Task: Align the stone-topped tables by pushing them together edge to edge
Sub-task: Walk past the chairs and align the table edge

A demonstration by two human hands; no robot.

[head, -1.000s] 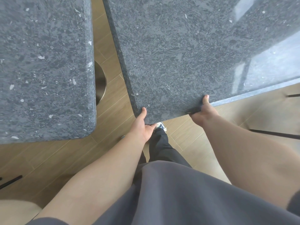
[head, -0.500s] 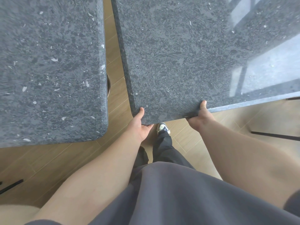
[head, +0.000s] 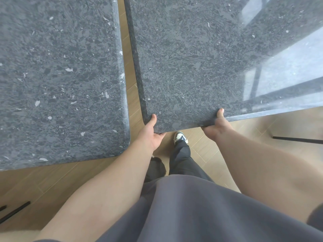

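Two dark grey speckled stone-topped tables fill the upper view. The left table (head: 57,75) has a rounded near-right corner. The right table (head: 192,58) lies beside it, apart by a narrow strip of wooden floor that widens toward me. My left hand (head: 150,133) grips the right table's near-left corner, thumb on top and fingers underneath. My right hand (head: 216,124) holds the same table's near edge further right, thumb on top.
Light wooden plank floor (head: 201,149) lies below. My leg and sneaker (head: 180,137) stand just under the right table's near edge. Thin black bars lie on the floor at far right (head: 297,139) and lower left (head: 14,213). Window glare covers the right table's far right.
The gap between the two tables has narrowed steadily; the round metal base seen in the gap earlier is now hidden. Both hands keep the same hold on the right table.
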